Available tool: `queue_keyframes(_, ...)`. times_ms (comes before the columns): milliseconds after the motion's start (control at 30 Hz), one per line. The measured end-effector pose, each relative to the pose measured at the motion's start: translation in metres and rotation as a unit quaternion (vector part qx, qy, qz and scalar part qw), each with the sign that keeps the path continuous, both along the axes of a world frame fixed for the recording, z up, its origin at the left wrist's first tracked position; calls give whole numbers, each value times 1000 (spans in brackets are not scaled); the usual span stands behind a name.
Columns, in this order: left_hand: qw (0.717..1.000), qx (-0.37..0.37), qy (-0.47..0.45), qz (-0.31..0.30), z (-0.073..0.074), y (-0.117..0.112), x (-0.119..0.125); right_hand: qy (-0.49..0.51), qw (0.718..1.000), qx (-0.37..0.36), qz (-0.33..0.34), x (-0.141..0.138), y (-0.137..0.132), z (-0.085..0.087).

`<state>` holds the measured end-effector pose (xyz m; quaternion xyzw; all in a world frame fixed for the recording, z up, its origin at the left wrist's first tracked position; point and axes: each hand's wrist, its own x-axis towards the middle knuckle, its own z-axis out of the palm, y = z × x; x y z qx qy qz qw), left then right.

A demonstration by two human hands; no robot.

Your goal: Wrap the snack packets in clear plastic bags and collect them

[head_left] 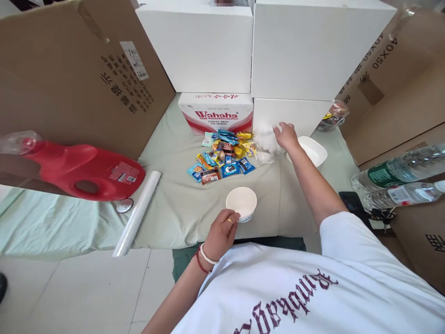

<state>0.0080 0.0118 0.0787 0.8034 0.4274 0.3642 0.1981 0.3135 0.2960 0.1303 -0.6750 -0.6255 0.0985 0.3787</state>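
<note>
My left hand [221, 232] grips the near rim of a small white paper bowl [241, 202] standing on the pale green cloth [174, 195]. My right hand [285, 136] is stretched forward, fingers closed on a crumpled clear plastic bag [264, 141] next to a pile of several wrapped snacks and candies [224, 155]. A white dish [313, 149] lies just right of my right wrist.
White boxes [288, 51] and a Wahaha water carton [216, 113] stand behind the snacks. A big cardboard box [76, 69] is at left, with a red detergent jug [86, 171] and a roll of clear film [137, 213]. Water bottles [399, 181] lie at right by more cardboard.
</note>
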Motion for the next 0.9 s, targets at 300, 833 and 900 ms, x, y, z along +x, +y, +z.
queue_keyframes(300,985,-150,-71,-49,16,3,16,36,873,-95,476,-13,-219,-3)
queue_keyframes(833,980,36,95,174,-76,21,-35,-136,983,-34,-116,169,-232,24)
queue_keyframes(900,970,40,131,201,-87,11,-55,-175,967,-21,-186,195,-172,37)
